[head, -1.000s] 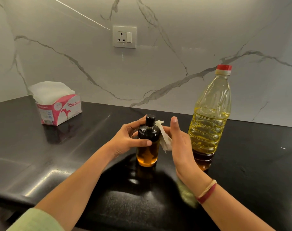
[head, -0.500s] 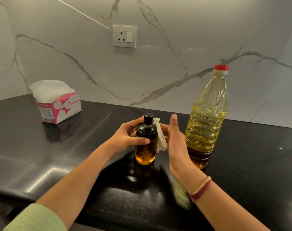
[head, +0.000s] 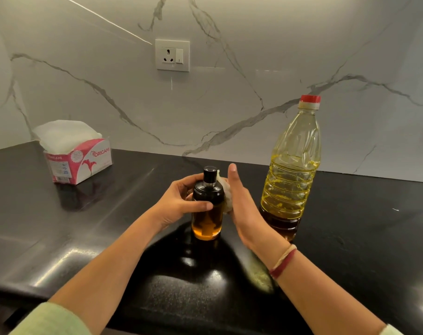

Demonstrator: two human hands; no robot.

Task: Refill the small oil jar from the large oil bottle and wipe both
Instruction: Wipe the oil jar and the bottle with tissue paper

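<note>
The small oil jar (head: 207,213) stands on the black counter (head: 109,226), amber oil in its lower part and a black cap on top. My left hand (head: 179,203) grips its dark upper part, thumb across the front. My right hand (head: 242,206) presses a crumpled white tissue (head: 226,192) against the jar's right side, thumb pointing up. The large oil bottle (head: 292,170), clear plastic with yellow oil and a red cap, stands upright just right of my right hand.
A pink and white tissue box (head: 77,160) with tissues sticking out sits at the back left. A wall socket (head: 172,55) is on the marble backsplash. The counter's front edge runs along the bottom left.
The tissue has slid lower and closer against the jar's right side under my right hand. My left hand keeps its grip. The bottle has not moved.
</note>
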